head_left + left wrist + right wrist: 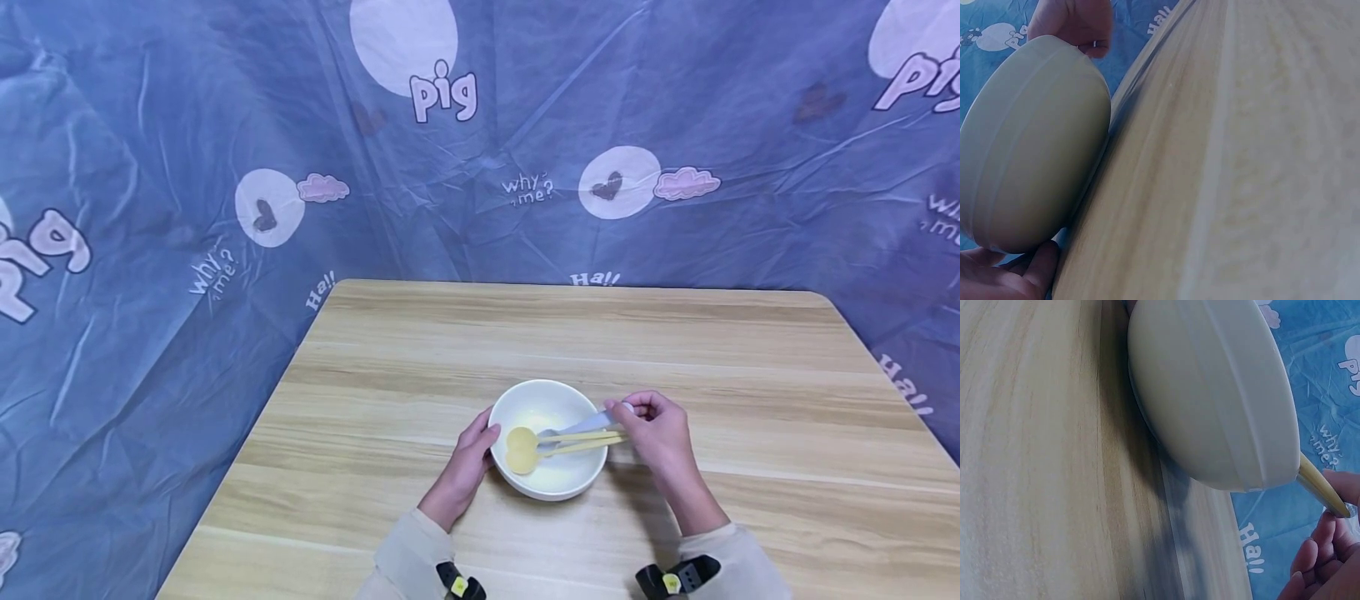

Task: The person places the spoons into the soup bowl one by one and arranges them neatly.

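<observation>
A white bowl (pixel 543 490) sits on the table, with two yellow round-headed spoons (pixel 522 458) and a pale grey utensil (pixel 592 422) leaning in it. The grey one's head is partly covered by the spoons, so its kind is unclear. My left hand (pixel 463 467) holds the bowl's left side, thumb at the rim and fingers against the outer wall. Thumb and fingers of my right hand (pixel 663 437) pinch the grey handle's end, just outside the right rim. Beside that hand, a yellow handle (pixel 1319 484) juts past the bowl in the right wrist view.
The wood-grain table (pixel 360 375) extends around the bowl on all sides. Behind it and to the left hangs a blue printed cloth (pixel 480 225). Dark wrist straps (pixel 678 577) sit over both pale sleeves.
</observation>
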A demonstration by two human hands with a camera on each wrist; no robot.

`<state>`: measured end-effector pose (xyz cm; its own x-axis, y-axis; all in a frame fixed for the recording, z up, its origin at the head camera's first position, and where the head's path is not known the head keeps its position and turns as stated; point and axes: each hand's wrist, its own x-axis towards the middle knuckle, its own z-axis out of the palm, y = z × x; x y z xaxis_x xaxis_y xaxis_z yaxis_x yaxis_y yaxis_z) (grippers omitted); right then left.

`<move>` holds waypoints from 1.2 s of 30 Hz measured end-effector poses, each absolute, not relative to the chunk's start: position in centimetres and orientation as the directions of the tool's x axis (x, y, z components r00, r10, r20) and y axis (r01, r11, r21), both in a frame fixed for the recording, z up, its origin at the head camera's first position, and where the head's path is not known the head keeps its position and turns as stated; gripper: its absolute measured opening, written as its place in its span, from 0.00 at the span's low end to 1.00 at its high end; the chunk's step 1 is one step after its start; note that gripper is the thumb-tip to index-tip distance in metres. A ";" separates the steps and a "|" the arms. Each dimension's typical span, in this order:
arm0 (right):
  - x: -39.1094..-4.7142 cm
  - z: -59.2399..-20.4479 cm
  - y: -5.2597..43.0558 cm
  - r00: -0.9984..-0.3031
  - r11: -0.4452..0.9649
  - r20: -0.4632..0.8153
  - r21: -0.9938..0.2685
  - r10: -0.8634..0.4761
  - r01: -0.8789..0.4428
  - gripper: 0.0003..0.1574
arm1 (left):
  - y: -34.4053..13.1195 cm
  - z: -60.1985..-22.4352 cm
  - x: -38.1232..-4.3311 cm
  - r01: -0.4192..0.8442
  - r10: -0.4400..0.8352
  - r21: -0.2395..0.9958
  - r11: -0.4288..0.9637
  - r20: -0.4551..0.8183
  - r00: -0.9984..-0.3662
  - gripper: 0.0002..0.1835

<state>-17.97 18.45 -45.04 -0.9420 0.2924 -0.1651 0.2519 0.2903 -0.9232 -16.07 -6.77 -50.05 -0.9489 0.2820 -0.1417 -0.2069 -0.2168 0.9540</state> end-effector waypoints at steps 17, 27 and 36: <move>-17.8 -45.5 17.4 -0.948 0.393 -0.127 -0.888 0.291 0.239 0.19 | -6.9 -50.4 -15.8 -0.219 0.262 0.951 -0.219 -0.159 -0.952 0.29; -17.8 -45.3 17.1 -0.956 0.400 -0.122 -0.889 0.265 0.224 0.20 | -6.6 -50.5 -15.9 -0.208 0.267 0.955 -0.210 -0.148 -0.952 0.29; -17.7 -45.4 17.1 -0.961 0.416 -0.118 -0.883 0.252 0.217 0.17 | -6.8 -50.2 -15.8 -0.208 0.269 0.958 -0.196 -0.151 -0.951 0.29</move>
<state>-17.67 17.08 -45.41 -0.9607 0.2516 -0.1176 0.2170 0.4159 -0.8831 -15.83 -6.79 -50.22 -0.9511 0.2694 -0.1511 -0.2077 -0.1956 0.9584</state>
